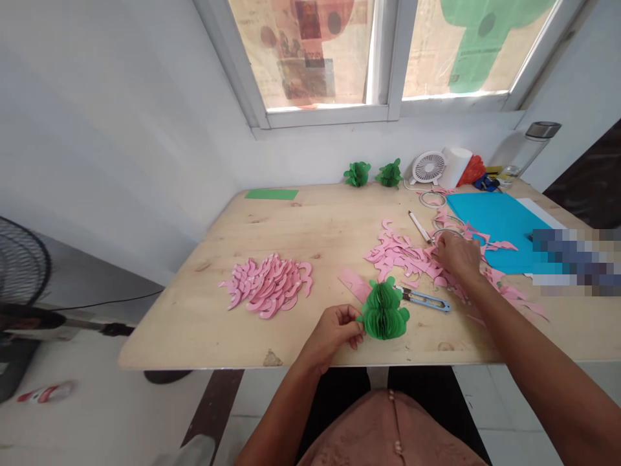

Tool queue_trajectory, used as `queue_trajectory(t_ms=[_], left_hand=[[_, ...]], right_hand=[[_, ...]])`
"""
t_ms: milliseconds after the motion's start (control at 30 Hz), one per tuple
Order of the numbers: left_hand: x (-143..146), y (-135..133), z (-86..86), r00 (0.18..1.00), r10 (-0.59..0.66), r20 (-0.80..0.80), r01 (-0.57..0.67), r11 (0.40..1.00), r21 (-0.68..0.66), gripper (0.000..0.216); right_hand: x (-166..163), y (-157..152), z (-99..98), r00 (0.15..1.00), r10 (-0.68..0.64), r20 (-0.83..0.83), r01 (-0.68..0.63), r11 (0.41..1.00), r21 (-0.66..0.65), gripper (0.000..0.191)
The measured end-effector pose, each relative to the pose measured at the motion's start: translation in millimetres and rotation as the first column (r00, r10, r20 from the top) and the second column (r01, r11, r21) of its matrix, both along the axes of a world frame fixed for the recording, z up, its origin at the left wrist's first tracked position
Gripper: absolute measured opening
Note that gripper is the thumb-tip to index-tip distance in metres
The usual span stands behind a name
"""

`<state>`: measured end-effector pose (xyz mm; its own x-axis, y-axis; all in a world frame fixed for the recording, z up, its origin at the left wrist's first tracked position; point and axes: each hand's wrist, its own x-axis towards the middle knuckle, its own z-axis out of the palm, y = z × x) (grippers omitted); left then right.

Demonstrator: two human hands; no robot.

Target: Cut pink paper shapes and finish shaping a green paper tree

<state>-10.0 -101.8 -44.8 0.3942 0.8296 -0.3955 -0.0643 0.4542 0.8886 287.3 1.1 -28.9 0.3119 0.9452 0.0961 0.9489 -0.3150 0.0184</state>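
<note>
My left hand (338, 331) pinches the left edge of a green pleated paper figure (385, 317) with small rounded limbs, held near the table's front edge. Just right of the figure lies a blue utility knife (427, 299), its left end partly covered. A pink paper strip (354, 283) is behind the figure. My right hand (457, 254) reaches into loose pink paper scraps (400, 254), fingers curled downward beside a tape ring (447, 224). What its fingertips hold, if anything, is hidden. A white pen (420, 227) is just left of this hand.
A pile of curved pink cutouts (269, 285) lies on the left. At the back are a green strip (272, 194), two green paper figures (358, 174), a small white fan (429, 168) and a glass bottle (533, 149). Blue sheets (504, 220) lie on the right.
</note>
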Motion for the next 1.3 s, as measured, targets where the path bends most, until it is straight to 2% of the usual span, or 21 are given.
queue_trajectory(t_ms=[100, 167, 200, 267, 333, 433, 533, 633, 733, 967, 1300], left_hand=[[0.0, 0.3, -1.7, 1.0, 0.008, -0.007, -0.008, 1.0, 0.006, 0.009], [0.2, 0.2, -2.6, 1.0, 0.016, -0.007, -0.016, 1.0, 0.005, 0.009], [0.3, 0.0, -2.8, 1.0, 0.02, -0.006, -0.02, 1.0, 0.005, 0.01], [0.8, -0.5, -2.6, 1.0, 0.025, -0.003, -0.025, 1.0, 0.005, 0.01], [1.6, -1.1, -1.3, 1.0, 0.03, -0.002, -0.03, 1.0, 0.004, 0.01], [3.6, -2.1, 2.2, 0.999, 0.036, -0.006, -0.036, 0.999, 0.006, 0.01], [6.7, -3.5, 5.6, 0.999, 0.035, -0.019, -0.035, 0.999, 0.019, 0.01], [10.3, -5.0, 7.6, 0.999, 0.036, -0.028, -0.035, 0.999, 0.033, 0.009], [13.3, -6.6, 8.3, 0.999, 0.042, -0.03, -0.04, 0.998, 0.044, 0.007], [17.6, -8.9, 7.1, 0.998, 0.043, -0.036, -0.04, 0.997, 0.065, 0.006], [21.2, -9.2, 4.7, 0.995, 0.076, -0.066, -0.073, 0.996, 0.048, 0.012]], right_hand=[[1.5, -2.2, 3.9, 1.0, -0.02, -0.024, 0.02, 1.0, 0.02, 0.024], [-0.6, -7.9, 9.1, 0.996, -0.017, -0.087, 0.024, 0.996, 0.085, 0.025], [-3.8, -12.9, 12.8, 0.985, 0.006, -0.175, 0.024, 0.985, 0.171, 0.022], [-15.7, -29.0, 21.9, 0.912, 0.129, -0.389, 0.02, 0.934, 0.357, 0.018], [-34.9, -53.0, 32.3, 0.804, 0.289, -0.52, -0.032, 0.894, 0.447, 0.017], [-70.2, -96.7, 44.4, 0.648, 0.481, -0.591, -0.185, 0.852, 0.491, 0.017], [-100.2, -134.0, 46.6, 0.558, 0.608, -0.565, -0.298, 0.782, 0.547, 0.009], [-117.3, -153.9, 40.3, 0.548, 0.73, -0.408, -0.44, 0.666, 0.602, 0.012], [-124.2, -158.9, 31.1, 0.562, 0.766, -0.312, -0.502, 0.615, 0.608, 0.016], [-126.5, -159.6, 20.6, 0.582, 0.786, -0.21, -0.563, 0.575, 0.594, 0.018], [-117.6, -163.5, 19.3, 0.677, 0.722, -0.142, -0.518, 0.605, 0.605, 0.014]])
